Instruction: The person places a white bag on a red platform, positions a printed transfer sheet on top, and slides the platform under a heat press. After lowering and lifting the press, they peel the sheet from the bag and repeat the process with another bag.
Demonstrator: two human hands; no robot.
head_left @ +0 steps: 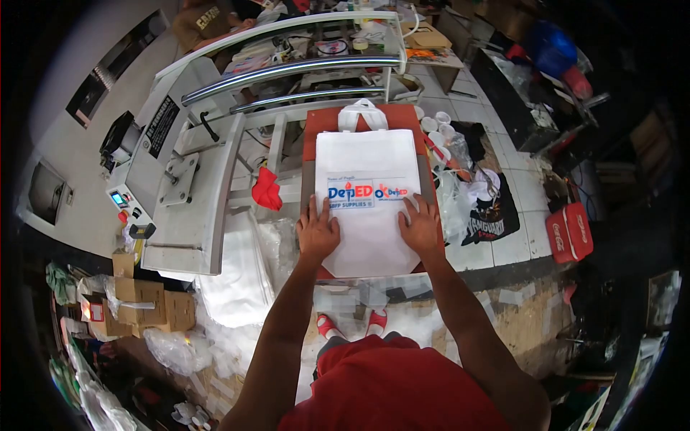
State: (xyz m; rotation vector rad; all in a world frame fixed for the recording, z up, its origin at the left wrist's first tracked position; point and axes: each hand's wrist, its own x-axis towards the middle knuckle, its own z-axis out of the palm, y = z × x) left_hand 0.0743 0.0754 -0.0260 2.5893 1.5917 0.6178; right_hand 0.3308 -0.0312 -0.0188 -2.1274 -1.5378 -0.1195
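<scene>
A white tote bag [366, 244] lies flat on a reddish-brown press bed [310, 133], its white handles [363, 115] pointing away from me. Across its middle sits a printed design [352, 192] in blue and red, reading "DepED" and "SBFP SUPPLIES". My left hand [318, 230] rests on the bag's left edge, fingers spread, with fingertips by the design's lower left corner. On the other side my right hand [420, 226] lies with fingers apart, touching the bag just right of the design. Neither hand grips anything visible.
Left of the bed stands a heat press machine [190, 194] with metal rails [287, 72]. A red cloth [267, 189] hangs on its frame. White bags [233, 273] are stacked lower left, near cardboard boxes [144, 302]. A red cooler [569, 233] sits right. Another person [205, 25] is at the back.
</scene>
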